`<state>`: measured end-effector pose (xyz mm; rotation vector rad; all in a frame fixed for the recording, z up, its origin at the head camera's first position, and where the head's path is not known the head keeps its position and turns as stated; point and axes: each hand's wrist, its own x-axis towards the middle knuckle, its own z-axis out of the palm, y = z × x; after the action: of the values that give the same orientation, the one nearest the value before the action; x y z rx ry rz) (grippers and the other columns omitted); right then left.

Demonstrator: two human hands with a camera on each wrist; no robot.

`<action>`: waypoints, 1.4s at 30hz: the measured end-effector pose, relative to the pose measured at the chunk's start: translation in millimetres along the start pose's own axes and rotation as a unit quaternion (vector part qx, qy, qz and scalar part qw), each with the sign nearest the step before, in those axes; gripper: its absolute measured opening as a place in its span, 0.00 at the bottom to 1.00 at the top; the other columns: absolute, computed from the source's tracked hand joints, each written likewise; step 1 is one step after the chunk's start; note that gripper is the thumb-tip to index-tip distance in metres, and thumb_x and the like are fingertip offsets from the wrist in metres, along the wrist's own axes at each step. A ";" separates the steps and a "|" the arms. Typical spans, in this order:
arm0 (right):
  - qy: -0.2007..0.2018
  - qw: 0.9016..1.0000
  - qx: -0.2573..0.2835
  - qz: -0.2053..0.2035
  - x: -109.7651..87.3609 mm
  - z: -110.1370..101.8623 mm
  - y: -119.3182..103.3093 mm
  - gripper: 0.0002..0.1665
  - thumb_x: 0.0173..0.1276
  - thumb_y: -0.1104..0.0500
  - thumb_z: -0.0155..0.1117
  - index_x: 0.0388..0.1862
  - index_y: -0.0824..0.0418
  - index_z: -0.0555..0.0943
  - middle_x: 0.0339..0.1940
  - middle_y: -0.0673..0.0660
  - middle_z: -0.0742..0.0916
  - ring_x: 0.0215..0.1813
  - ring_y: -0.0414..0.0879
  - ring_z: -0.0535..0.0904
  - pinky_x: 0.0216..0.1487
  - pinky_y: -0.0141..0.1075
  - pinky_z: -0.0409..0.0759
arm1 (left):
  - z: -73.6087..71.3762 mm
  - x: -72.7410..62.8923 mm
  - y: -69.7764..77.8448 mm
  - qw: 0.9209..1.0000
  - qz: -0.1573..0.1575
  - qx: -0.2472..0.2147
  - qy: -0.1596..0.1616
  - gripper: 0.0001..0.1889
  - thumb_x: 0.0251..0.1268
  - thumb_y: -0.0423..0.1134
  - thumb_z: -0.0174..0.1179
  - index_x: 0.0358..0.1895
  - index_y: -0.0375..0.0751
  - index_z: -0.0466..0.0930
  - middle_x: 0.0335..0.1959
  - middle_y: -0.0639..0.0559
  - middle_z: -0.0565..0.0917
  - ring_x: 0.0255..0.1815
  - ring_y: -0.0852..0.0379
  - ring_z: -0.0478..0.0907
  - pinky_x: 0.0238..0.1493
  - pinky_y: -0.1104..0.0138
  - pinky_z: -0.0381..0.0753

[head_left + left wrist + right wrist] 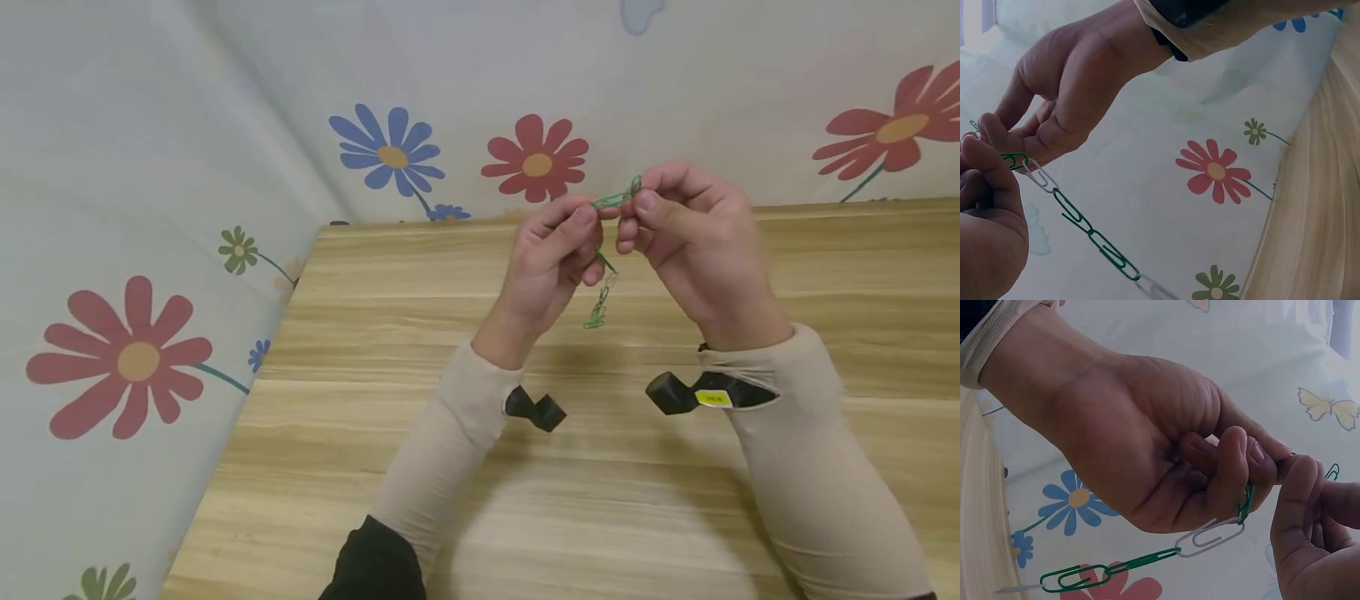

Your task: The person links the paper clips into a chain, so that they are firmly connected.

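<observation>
Both hands are raised in front of me, fingertips close together. My left hand (pixel 546 262) pinches green paper clips (pixel 611 201) between thumb and forefinger. From its lower fingers hangs a chain of green and white paper clips (pixel 601 302), which runs off past the edge in the left wrist view and the right wrist view. With thumb and forefinger, my right hand (pixel 708 242) pinches the other end of the clips, and a green clip's loop (pixel 1333 470) shows beyond its fingertips. The pinched ends are partly hidden by the fingers.
A wood-grain table (pixel 360 400) lies below the hands. Pale wall coverings (pixel 247 50) with printed flowers rise at its left and far edges. Small black devices, one at the left wrist (pixel 536 408) and one at the right wrist (pixel 693 393), sit at the beige cuffs.
</observation>
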<state>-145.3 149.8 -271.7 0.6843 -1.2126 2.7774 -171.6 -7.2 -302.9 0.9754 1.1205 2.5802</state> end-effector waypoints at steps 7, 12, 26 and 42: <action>0.021 0.999 -0.033 -0.019 -1.0 5.6 5.1 0.06 0.70 0.78 0.57 0.35 0.73 0.80 0.28 0.62 0.84 0.26 0.48 0.82 0.31 0.35 0.84 | 2.5 -3.4 -3.9 0.998 -0.003 -0.049 0.030 0.32 0.78 0.22 0.29 0.38 0.47 0.88 0.21 0.53 0.67 0.19 0.62 0.62 0.21 0.75 0.67; 0.016 1.000 -0.010 -0.001 -2.2 5.8 6.8 0.07 0.72 0.77 0.55 0.35 0.74 0.79 0.27 0.62 0.83 0.25 0.48 0.81 0.31 0.34 0.83 | 7.2 -5.7 -9.7 0.993 -0.022 -0.108 0.035 0.34 0.82 0.27 0.25 0.38 0.47 0.88 0.20 0.55 0.69 0.21 0.62 0.71 0.21 0.76 0.66; -0.022 0.982 -0.164 -0.091 -0.8 -2.1 1.8 0.03 0.69 0.80 0.56 0.35 0.79 0.78 0.29 0.61 0.86 0.26 0.48 0.79 0.28 0.32 0.81 | 28.0 -10.1 -3.7 0.950 -0.147 -0.266 0.072 0.26 0.85 0.39 0.32 0.37 0.38 0.82 0.20 0.57 0.65 0.13 0.65 0.45 0.16 0.81 0.57; -0.032 0.947 -0.305 -0.099 -2.9 -7.1 -21.6 0.02 0.66 0.77 0.59 0.34 0.77 0.79 0.28 0.64 0.84 0.24 0.50 0.80 0.28 0.33 0.82 | 4.7 -3.0 33.0 0.986 -0.103 0.135 0.008 0.15 0.76 0.32 0.46 0.32 0.38 0.82 0.20 0.49 0.68 0.11 0.60 0.51 0.17 0.71 0.68</action>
<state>-141.0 170.2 -262.3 0.7726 -1.7748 2.0521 -163.0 -28.8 -278.8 0.8388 1.5174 2.3193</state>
